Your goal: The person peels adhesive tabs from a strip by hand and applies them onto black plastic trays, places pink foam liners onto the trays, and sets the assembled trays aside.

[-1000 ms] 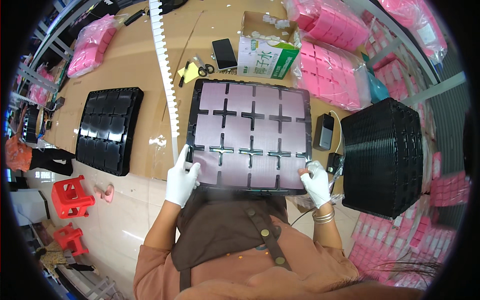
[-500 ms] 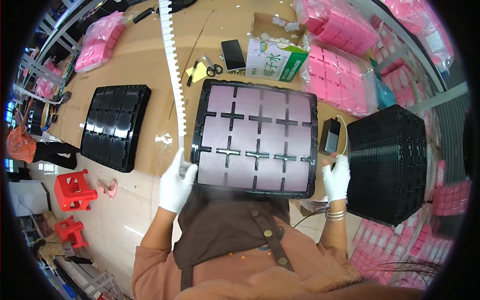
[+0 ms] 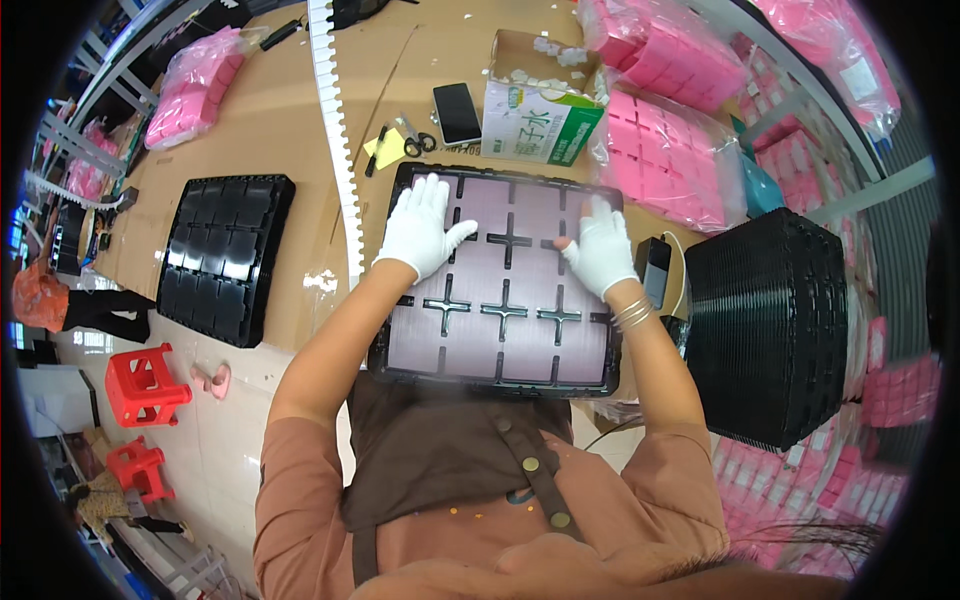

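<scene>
A bench covered in brown board carries most things, its far edge cut off by the dark fisheye rim. At its right stands one stack of black trays, the layers too fine to count. Directly in front of the person lies one tray, black-rimmed, bearing a mauve layer; whether that is a single sheet or separate pieces is hard to make out. Six black crosses show through it in two rows of three, the upper left one partly covered by a thumb and the upper right one mostly hidden. One smaller-looking black tray sits well apart on the left. Three pink bundles in clear film lie toward the back, one at left and two at right, their contents blurred by the wrapping. One open carton stands behind the mauve layer, its floor out of sight. Two white-gloved hands, left and right, rest palm down on the layer's far half, each grip open and holding nothing. Smaller still are one dark phone, one power bank partly behind the right wrist, one pair of scissors and one pen.
</scene>
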Demonstrator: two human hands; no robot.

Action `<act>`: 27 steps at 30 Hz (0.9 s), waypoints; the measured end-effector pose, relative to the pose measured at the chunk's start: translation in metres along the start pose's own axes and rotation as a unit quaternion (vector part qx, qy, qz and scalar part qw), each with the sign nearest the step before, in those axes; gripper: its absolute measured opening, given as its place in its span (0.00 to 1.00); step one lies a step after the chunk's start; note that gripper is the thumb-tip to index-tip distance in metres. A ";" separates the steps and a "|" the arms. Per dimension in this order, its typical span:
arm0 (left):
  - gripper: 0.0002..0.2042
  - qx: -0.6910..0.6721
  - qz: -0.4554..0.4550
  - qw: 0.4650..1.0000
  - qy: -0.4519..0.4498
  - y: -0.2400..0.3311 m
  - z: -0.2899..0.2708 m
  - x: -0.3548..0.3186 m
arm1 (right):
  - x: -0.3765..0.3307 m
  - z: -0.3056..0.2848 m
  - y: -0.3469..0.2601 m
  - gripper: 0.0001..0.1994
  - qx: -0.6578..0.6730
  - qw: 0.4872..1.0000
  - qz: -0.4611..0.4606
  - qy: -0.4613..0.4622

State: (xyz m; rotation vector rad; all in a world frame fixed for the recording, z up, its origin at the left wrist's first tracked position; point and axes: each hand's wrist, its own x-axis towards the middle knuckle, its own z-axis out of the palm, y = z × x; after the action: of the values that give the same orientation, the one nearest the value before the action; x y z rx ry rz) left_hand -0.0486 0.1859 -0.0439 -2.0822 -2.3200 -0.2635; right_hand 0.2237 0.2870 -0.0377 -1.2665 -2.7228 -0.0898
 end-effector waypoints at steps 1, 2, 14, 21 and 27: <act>0.35 0.019 0.008 1.000 0.022 -0.002 0.001 0.001 | 0.005 -0.017 -0.003 0.40 0.043 0.998 0.024 -0.042; 0.34 0.000 0.002 0.999 0.043 0.001 0.000 0.001 | 0.004 -0.012 -0.002 0.40 0.027 0.999 0.018 -0.024; 0.22 -0.020 0.040 0.999 0.022 -0.007 -0.007 -0.006 | 0.003 -0.013 -0.012 0.40 -0.018 0.999 0.037 -0.019; 0.27 -0.081 0.129 0.988 0.018 -0.029 -0.016 -0.054 | -0.043 -0.030 0.019 0.36 0.238 0.966 0.030 -0.098; 0.25 -0.099 0.313 0.930 -0.168 -0.048 -0.054 -0.153 | -0.156 -0.043 -0.008 0.28 0.295 0.939 -0.173 -0.043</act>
State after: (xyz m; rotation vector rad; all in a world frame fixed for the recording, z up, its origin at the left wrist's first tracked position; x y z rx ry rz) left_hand -0.0838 0.0232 -0.0145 -3.0316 -1.6597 -0.1324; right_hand 0.3212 0.1586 -0.0187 -0.6318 -2.6894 0.7054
